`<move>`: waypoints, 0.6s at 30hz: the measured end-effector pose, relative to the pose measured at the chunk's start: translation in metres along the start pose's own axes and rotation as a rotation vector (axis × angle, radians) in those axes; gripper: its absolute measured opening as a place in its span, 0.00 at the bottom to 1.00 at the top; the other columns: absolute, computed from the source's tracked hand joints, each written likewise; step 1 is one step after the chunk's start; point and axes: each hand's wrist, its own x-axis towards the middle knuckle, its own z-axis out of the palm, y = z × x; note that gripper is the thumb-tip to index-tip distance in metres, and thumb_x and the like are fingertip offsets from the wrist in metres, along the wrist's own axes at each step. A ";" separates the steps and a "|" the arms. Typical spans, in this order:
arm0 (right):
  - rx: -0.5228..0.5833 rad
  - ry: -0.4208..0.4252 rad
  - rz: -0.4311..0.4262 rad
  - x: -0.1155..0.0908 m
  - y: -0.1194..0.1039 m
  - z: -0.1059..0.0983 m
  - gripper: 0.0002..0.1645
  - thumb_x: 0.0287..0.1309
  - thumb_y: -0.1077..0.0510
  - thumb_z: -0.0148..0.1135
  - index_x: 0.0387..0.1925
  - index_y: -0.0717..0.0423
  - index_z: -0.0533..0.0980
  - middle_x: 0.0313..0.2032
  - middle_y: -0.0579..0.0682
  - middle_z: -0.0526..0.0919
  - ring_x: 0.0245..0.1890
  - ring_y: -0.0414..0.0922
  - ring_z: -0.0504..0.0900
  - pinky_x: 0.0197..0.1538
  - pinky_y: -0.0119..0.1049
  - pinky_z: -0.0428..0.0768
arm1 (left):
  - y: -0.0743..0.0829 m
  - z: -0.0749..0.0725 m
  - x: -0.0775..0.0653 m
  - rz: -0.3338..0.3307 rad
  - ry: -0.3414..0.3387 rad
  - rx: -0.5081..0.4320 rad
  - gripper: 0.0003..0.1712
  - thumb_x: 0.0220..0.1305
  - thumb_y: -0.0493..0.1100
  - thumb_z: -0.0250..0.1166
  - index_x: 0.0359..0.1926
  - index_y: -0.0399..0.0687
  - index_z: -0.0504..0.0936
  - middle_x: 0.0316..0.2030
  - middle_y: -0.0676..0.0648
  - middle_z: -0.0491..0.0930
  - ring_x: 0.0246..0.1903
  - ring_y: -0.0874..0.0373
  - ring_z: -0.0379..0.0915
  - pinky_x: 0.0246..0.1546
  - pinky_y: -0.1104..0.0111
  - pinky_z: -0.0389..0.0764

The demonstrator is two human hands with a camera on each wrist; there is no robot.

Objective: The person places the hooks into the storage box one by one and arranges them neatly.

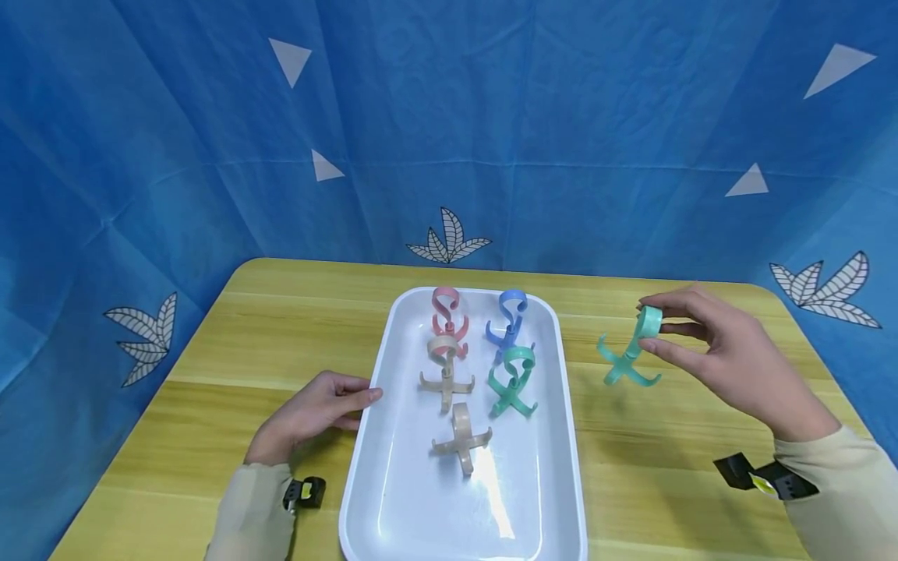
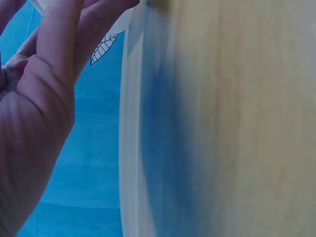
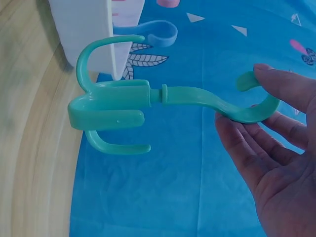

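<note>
My right hand (image 1: 737, 362) holds a green multi-prong hanging hook (image 1: 627, 361) above the table, right of the white tray (image 1: 414, 510). In the right wrist view, thumb and fingers pinch the curved top of this green hook (image 3: 192, 95), and its prongs point away from the palm. My left hand (image 1: 312, 417) grips the tray's left rim, thumb on top and the other fingers at the outer side. Inside the tray lie a pink hook (image 1: 449, 329), a blue hook (image 1: 507, 336), a second green hook (image 1: 513, 396) and two beige hooks, one behind (image 1: 446, 386) and one in front (image 1: 461, 441).
The wooden table (image 1: 281, 335) carries the tray near its middle. A blue cloth (image 1: 596, 117) with white triangles and leaf prints hangs behind and beside the table. Each wrist wears a strap with a small black device, one on the left (image 1: 305, 493).
</note>
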 end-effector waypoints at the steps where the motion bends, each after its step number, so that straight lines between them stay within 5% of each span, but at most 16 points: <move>1: 0.002 0.001 -0.008 -0.001 -0.001 0.001 0.28 0.57 0.64 0.71 0.59 0.51 0.75 0.54 0.48 0.76 0.47 0.27 0.77 0.49 0.16 0.74 | 0.000 0.000 0.000 0.000 -0.002 0.000 0.31 0.70 0.49 0.63 0.59 0.24 0.74 0.53 0.32 0.79 0.47 0.45 0.81 0.44 0.57 0.84; 18: -0.094 0.005 -0.222 -0.009 -0.041 0.009 0.35 0.45 0.70 0.76 0.56 0.48 0.77 0.51 0.38 0.78 0.49 0.32 0.78 0.49 0.20 0.77 | -0.001 -0.001 -0.001 -0.007 -0.001 -0.021 0.31 0.70 0.48 0.63 0.60 0.23 0.73 0.53 0.32 0.78 0.48 0.45 0.80 0.44 0.57 0.84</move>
